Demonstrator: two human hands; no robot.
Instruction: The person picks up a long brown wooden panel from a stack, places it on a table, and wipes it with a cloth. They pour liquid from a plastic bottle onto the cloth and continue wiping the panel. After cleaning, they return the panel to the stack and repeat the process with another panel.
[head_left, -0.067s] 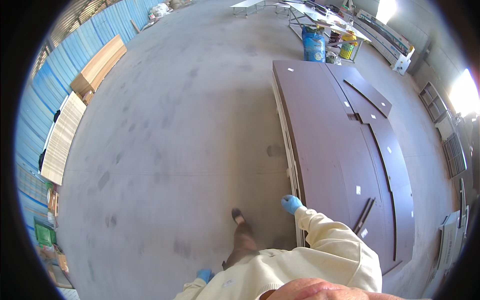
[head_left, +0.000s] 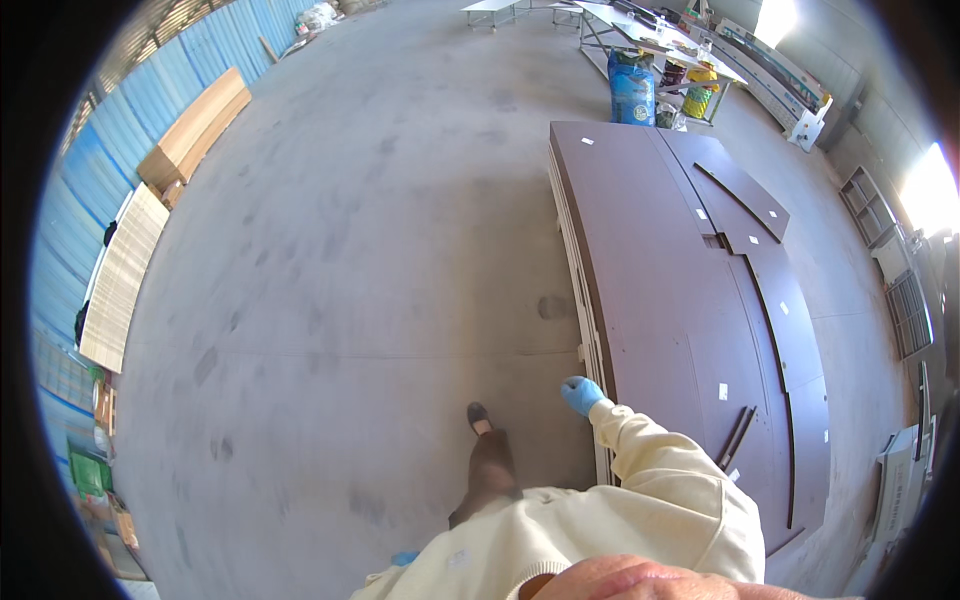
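My right hand (head_left: 580, 395), in a blue glove, hangs beside the left edge of a stack of dark brown panels (head_left: 650, 270). Its fingers are curled closed, and nothing shows in them. Whether it touches the stack I cannot tell. Only a sliver of my left hand (head_left: 404, 558), gloved in blue too, shows at the lower edge beside my cream sleeve; its fingers are hidden. Two thin dark strips (head_left: 737, 437) lie on the near part of the stack, and a narrow panel (head_left: 742, 202) rests at an angle on its far right.
Grey concrete floor (head_left: 380, 250) stretches ahead and left. At the back stand white tables (head_left: 640, 38) with a blue sack (head_left: 631, 90) and a yellow sack (head_left: 700, 92). Wooden boards (head_left: 195, 130) and a pale slatted panel (head_left: 125, 280) lean along the blue left wall.
My left hand has slipped further out of sight behind my body. My right hand has risen slightly along the stack's edge. One foot stands farther ahead in view.
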